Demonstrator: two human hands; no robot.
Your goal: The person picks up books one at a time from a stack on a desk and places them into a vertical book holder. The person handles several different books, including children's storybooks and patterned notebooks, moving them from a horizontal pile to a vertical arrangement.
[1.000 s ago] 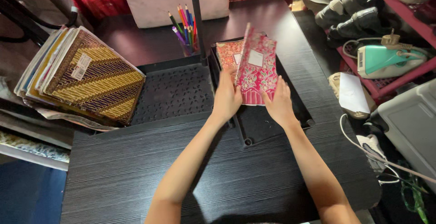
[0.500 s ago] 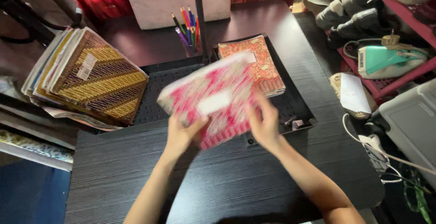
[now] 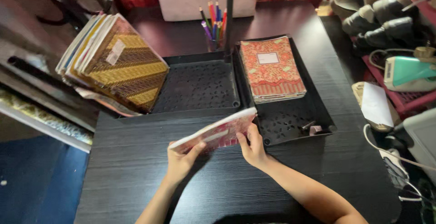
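While the pile of notebooks (image 3: 119,65) leaned left of the empty tray (image 3: 197,87), the left hand (image 3: 181,160) and right hand (image 3: 252,146) each pinched a pink notebook (image 3: 214,134) just in front of it; right of it, more notebooks (image 3: 271,68) lay stacked.

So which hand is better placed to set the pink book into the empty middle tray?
Probably left. The left hand grips the pink book at its end below the middle tray; the right hand holds the end nearer the right tray.

A home: dark desk (image 3: 236,187), shoe rack (image 3: 386,19), clothes iron (image 3: 406,72), colour pencils (image 3: 213,19).
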